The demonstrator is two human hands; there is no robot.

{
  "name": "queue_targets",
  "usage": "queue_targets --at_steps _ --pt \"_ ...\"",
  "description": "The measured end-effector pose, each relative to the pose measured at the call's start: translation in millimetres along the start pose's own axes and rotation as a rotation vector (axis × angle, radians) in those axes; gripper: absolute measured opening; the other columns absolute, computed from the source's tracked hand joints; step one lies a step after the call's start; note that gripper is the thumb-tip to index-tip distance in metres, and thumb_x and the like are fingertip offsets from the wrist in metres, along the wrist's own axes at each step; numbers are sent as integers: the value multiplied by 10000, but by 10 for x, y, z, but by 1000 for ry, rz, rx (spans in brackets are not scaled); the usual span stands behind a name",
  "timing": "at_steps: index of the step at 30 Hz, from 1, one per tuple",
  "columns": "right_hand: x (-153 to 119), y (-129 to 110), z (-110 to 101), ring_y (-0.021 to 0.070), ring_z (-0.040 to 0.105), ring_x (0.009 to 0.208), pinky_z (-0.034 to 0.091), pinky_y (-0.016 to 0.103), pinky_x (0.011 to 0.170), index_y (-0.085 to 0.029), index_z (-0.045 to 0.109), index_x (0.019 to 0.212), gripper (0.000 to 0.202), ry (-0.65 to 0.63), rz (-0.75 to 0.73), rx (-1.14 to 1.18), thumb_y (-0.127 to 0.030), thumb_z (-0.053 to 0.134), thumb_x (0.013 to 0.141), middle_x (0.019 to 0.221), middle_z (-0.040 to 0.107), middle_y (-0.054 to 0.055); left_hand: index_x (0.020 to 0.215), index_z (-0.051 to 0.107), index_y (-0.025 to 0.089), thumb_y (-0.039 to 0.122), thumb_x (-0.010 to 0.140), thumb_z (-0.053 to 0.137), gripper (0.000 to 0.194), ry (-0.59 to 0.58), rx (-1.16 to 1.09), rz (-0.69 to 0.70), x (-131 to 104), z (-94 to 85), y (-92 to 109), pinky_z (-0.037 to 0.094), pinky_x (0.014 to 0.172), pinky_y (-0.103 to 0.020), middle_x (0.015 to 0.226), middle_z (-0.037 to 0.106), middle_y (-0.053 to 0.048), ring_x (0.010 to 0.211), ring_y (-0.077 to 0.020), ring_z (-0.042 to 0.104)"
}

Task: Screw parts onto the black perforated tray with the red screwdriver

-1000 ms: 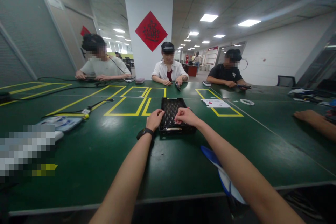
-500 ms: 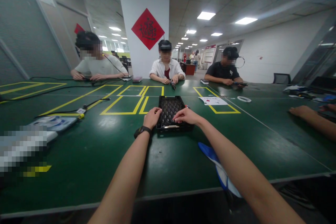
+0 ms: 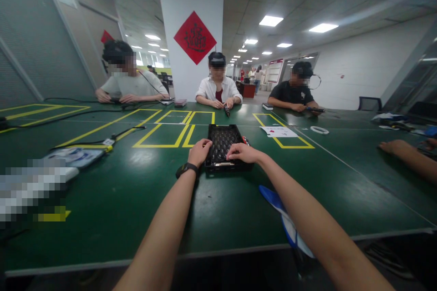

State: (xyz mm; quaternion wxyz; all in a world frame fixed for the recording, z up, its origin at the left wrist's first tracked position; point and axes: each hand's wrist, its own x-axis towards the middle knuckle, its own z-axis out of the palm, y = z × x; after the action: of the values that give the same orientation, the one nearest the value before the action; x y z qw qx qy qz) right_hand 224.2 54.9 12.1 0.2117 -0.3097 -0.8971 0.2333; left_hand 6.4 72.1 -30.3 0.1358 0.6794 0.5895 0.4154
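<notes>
Tray (image 3: pixel 221 138) still beneath right hand (image 3: pixel 243 153).

The left hand (image 3: pixel 200 151) is curling at the black tray's (image 3: pixel 223 168) left side. The right hand (image 3: pixel 243 152) is bending its fingers over the tray's near part.

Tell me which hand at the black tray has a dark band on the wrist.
The left hand, at the left edge of the tray, wears the dark band; the right hand has a bare wrist.

One black tray (image 3: pixel 221 138), one white ring (image 3: pixel 321 133)
</notes>
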Motion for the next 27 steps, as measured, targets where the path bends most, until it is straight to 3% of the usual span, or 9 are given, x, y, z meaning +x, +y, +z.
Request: queue_targets --at_steps 7,16,20,27 --pt "0 -26 -3 150 585 818 429 261 781 -152 689 823 206 -38 24 -30 -279 542 755 832 657 43 959 604 225 450 819 376 349 6 0 -1 -5 -6 8 413 787 -280 1038 632 -35 926 -183 566" --pt "6 -40 40 136 578 778 442 264 749 -125 657 878 221 22 84 75 -272 564 742 832 653 45 959 602 224 462 815 372 360 -1 8 11 12 10 -21 409 777 -273 1021 634 -30 905 -178 566" --pt "-25 -94 -30 139 566 859 410 276 822 -133 662 916 229 3 32 46 -262 528 782 923 647 57 954 604 223 457 817 367 360 4 7 19 28 28 -49 408 773 -265 1022 631 -28 910 -174 561" --pt "-62 -70 -108 148 548 929 392 271 858 -170 665 956 253 -79 -48 22 -246 621 719 999 626 55 952 606 220 451 816 378 351 -1 -9 16 23 25 -39 413 774 -260 1027 634 -23 909 -171 565"
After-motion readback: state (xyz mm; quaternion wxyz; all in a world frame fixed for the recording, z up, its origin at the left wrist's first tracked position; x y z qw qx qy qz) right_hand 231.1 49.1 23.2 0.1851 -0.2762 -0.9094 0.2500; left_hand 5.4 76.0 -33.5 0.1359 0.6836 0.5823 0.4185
